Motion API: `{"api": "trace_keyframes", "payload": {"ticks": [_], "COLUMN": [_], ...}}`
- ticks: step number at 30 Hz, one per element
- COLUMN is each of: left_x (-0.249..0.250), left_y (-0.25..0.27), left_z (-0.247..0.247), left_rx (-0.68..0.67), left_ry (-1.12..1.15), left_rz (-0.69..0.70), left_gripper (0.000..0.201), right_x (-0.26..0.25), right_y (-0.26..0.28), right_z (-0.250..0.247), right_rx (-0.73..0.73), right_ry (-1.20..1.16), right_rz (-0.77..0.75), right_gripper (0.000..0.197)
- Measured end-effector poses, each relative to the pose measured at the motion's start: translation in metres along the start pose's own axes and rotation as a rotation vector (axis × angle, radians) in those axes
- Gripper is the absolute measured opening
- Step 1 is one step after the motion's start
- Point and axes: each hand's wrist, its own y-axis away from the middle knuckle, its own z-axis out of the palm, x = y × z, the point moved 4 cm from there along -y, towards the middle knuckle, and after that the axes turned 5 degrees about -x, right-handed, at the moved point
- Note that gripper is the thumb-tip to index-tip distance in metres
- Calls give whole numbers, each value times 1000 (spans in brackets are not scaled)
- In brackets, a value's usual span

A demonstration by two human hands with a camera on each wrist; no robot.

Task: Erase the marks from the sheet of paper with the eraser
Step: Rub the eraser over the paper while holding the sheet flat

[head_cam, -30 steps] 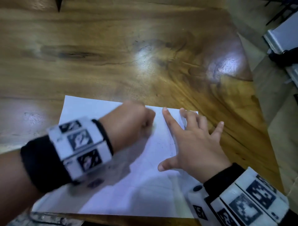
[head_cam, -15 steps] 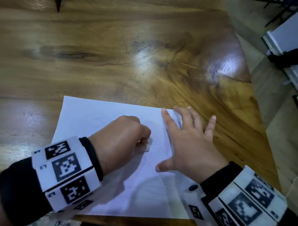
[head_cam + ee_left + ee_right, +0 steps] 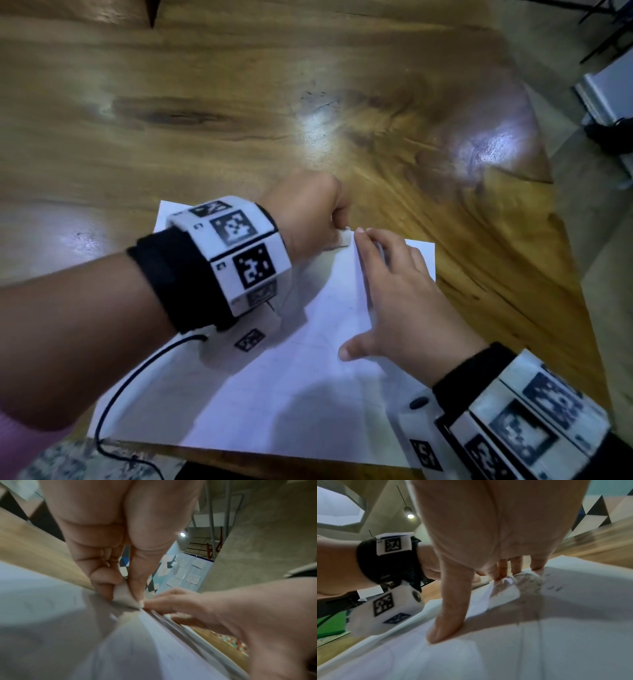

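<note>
A white sheet of paper [image 3: 274, 394] lies on the wooden table near its front edge, with faint pencil marks [image 3: 349, 305] in its middle. My left hand [image 3: 308, 212] pinches a small white eraser [image 3: 344, 236] and presses it on the sheet's far edge; in the left wrist view the eraser [image 3: 123, 595] sits between thumb and fingers. My right hand [image 3: 400, 301] lies flat on the right part of the sheet, fingers spread, index tip beside the eraser. In the right wrist view the thumb [image 3: 447, 626] presses the paper [image 3: 539, 642], which shows grey smudges [image 3: 553, 586].
The wooden table [image 3: 239, 120] stretches far and left of the sheet, and its right edge [image 3: 565, 240] drops to the floor. A thin black cable [image 3: 137, 377] runs from my left wrist band over the sheet's near left corner.
My left hand with the eraser has moved away from me, from the middle of the sheet up to its far edge. My right hand has stayed flat on the paper.
</note>
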Motion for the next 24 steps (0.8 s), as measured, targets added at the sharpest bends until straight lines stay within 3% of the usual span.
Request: {"api": "trace_keyframes", "payload": {"ticks": [5,10,14,17,19,24], "left_x": [10,8,0,-19,-24,-18], "left_y": [12,5,22,14,14,29], "left_z": [13,5,11,-11,-13,2], "left_rx": [-130,-10,-150,44,77,-98], "left_ry": [-62,-62,-93,-36,-2,-60], "left_rz": [99,56,80,-29,-57,24], "left_gripper": [5,11,8,6,6,9], "right_x": [-1,0,-2,-4,-6,-8], "right_y": [0,2,1,0,-1,-1], "right_z": [-1,-2,-2,-3,-3,-5], "right_rx": [-12,-27,-48,-56,-61,-71], "right_ry": [20,27,49,72,93,112], "right_rz": [2,-4,-17,-5,0,15], "right_gripper": [133,132,126,127,127,127]}}
